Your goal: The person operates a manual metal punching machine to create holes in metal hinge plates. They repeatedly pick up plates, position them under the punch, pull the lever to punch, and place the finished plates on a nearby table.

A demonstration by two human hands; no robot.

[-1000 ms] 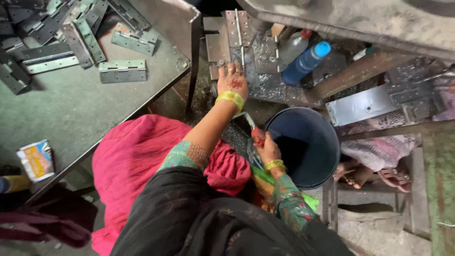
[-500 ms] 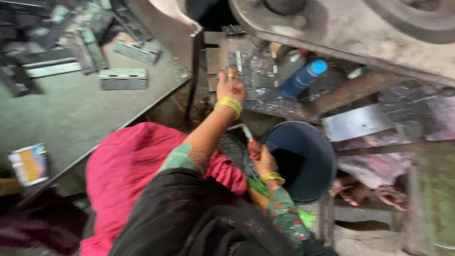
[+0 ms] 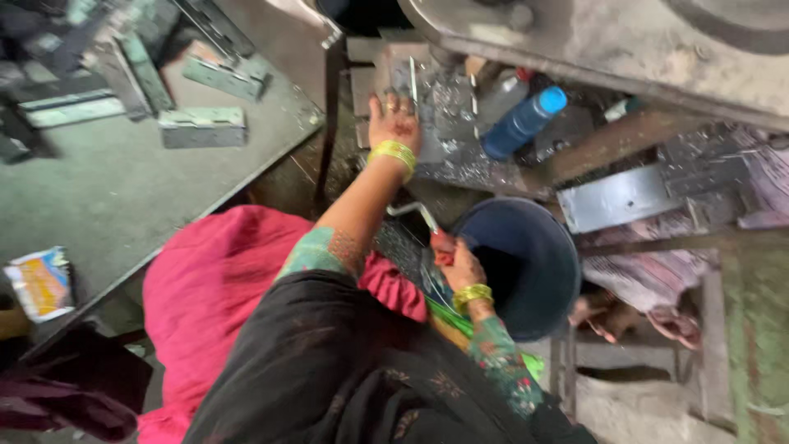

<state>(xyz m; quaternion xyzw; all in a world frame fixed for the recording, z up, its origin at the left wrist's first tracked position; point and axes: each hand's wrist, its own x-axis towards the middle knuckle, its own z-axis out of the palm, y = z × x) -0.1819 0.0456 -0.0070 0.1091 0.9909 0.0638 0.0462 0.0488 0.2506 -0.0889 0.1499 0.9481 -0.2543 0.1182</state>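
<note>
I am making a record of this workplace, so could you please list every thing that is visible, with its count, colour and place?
Metal hinge plates: several, grey-green, on the table at upper left.
Table: one, dark grey-green, left side.
Small packet: one, white, orange and blue, at the table's left edge.
Bottle: one, blue with a lighter blue cap, lying on the machine bed.
Bucket: one, dark blue, at centre right, below the machine bed.
Flat metal plate: one, grey, just right of the bucket's top.
Machine body: one, grey, along the top.
Handle: one, red grip on a bent metal rod, beside the bucket.
Pink cloth: one, on the lap.
Left hand: flat on the machine bed, yellow bangle.
Right hand: gripping the red handle, yellow bangle.
</note>
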